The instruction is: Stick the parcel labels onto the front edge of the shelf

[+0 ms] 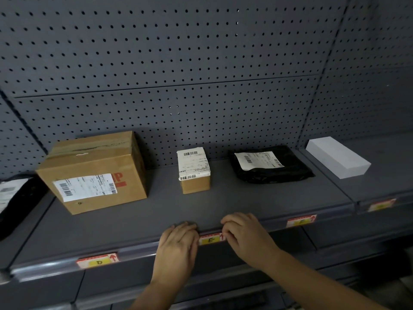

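Both hands press flat, gripping nothing, the left hand (176,245) and right hand (243,233) on each end of the E label (211,240), just below the small box (194,170), so it sticks to the shelf edge (134,251).

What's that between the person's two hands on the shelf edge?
In the head view, a red-and-yellow label marked E sits on the shelf's front edge, between the left hand and right hand; the fingers of both cover its ends.

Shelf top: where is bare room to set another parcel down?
On the shelf, bare room runs along the front, between the parcels and the edge. There are narrower gaps between the big carton and small box, and between that and the black bag.
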Demonstrator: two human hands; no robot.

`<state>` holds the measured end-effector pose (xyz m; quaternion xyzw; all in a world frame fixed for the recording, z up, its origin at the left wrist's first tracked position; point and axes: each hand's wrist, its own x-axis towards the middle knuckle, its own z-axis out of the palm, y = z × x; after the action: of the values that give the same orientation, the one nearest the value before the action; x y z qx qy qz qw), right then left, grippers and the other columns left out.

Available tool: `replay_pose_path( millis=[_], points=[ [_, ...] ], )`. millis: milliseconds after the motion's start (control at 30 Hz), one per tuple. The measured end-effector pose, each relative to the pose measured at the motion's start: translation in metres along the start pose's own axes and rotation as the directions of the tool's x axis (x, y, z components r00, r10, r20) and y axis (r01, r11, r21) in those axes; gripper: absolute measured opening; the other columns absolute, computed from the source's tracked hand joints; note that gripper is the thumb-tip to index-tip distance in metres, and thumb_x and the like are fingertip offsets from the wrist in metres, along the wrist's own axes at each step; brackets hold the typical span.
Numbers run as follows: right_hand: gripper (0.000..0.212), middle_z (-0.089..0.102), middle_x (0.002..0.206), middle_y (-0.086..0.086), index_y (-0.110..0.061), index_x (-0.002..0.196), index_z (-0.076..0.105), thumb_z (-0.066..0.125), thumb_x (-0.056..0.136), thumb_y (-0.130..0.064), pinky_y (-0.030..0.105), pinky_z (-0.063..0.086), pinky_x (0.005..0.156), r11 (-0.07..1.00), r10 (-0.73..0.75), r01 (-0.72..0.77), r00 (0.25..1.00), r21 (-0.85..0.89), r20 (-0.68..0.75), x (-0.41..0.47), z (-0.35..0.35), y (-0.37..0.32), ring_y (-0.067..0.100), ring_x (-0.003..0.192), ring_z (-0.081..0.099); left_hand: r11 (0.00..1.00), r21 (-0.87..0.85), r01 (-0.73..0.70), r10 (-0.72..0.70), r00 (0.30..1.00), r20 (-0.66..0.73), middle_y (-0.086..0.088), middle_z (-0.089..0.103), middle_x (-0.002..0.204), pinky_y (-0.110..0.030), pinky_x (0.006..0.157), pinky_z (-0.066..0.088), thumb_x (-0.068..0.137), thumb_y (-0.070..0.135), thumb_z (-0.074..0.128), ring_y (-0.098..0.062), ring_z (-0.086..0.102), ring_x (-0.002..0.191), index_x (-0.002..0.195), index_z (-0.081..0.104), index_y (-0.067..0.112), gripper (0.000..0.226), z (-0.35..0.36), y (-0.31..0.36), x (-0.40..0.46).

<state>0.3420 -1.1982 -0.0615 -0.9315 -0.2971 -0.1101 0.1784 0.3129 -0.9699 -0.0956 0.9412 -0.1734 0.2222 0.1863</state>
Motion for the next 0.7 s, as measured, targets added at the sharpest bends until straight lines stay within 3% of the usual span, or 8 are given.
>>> replay_pose_path(
  millis=[700],
  points=[
    [0.014,0.06,0.114,-0.01,-0.023,0.1,0.067,0.053,0.094,-0.025,0.029,0.041,0.095,0.999,0.017,-0.017,1.0,0.041,-0.015,-0.0024,-0.0009,-0.0005,0.006,0.108,0.05,0.999,0.034,0.038,-0.038,0.999,-0.012,0.007,0.07,0.11,-0.026,0.102,0.034,0.087,0.029,0.058,-0.01,0.061,0.107,0.093,0.071,0.024,0.015,-0.0016,0.003,-0.0005]
  ],
)
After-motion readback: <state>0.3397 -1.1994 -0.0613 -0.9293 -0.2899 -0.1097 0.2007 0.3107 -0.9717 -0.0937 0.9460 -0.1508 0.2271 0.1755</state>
